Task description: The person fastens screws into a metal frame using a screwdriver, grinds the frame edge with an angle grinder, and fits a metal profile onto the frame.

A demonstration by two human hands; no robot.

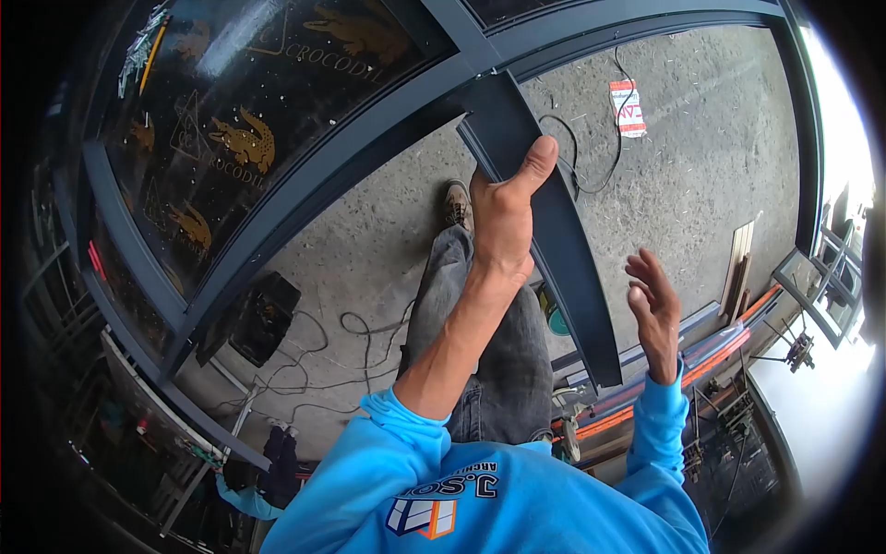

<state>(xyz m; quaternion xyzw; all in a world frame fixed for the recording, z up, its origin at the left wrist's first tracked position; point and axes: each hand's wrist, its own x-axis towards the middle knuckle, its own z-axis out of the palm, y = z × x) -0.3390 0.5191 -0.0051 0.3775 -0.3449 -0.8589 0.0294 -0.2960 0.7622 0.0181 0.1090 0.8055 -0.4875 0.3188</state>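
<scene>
A long dark grey metal profile [570,254] slants down through the middle of the view, its top end meeting the corner of a dark grey metal frame [305,162]. My left hand [506,203] is wrapped around the profile's left edge in its upper half. The thumb lies along its face, while the other fingers are hidden. To the right of the profile's lower part, my right hand [653,303] is raised in the air, fingers apart and slightly bent, touching nothing.
Dark panels with gold crocodile prints [242,138] fill the frame's left side; screws and a yellow pencil [154,54] lie on top. A black case [265,319] and cables [369,328] are on the concrete floor. Orange bars [637,413] lie lower right. Another person [254,499] is lower left.
</scene>
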